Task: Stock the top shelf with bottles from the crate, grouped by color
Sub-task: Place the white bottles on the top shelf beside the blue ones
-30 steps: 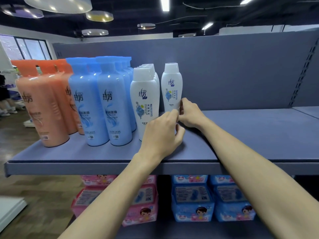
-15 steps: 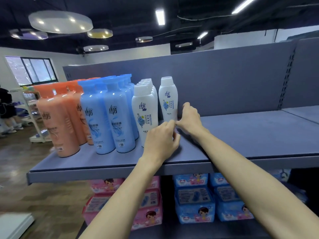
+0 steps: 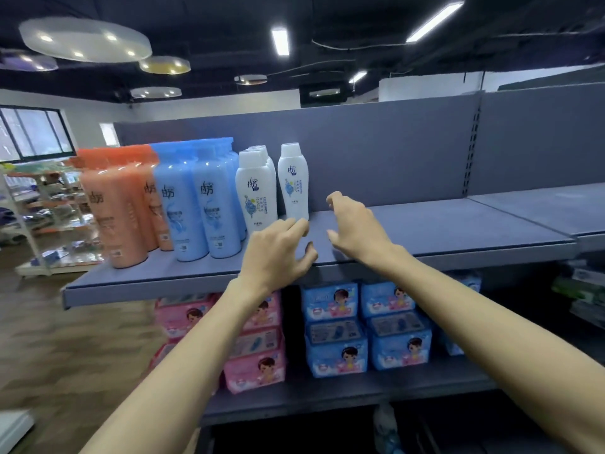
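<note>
On the grey top shelf point(image 3: 442, 229) stand orange bottles point(image 3: 114, 211) at the left, blue bottles point(image 3: 203, 201) beside them, then a row of white bottles point(image 3: 256, 191). One more white bottle point(image 3: 293, 181) stands upright alone, just right of that row and near the back panel. My left hand point(image 3: 278, 253) hovers open over the shelf's front part, its fingertips close below that bottle. My right hand point(image 3: 355, 226) is open to the right of it, apart from the bottle. Neither hand holds anything. The crate is out of view.
The shelf runs bare to the right of my hands up to a slotted upright point(image 3: 471, 149). Pink packs point(image 3: 255, 352) and blue packs point(image 3: 366, 329) fill the shelf below. Another rack point(image 3: 42, 204) stands on the wooden floor at the far left.
Both hands have let go of the lone white bottle and drawn back and apart, fingers spread. The bottle stays upright. My view has pulled back from the shelf.
</note>
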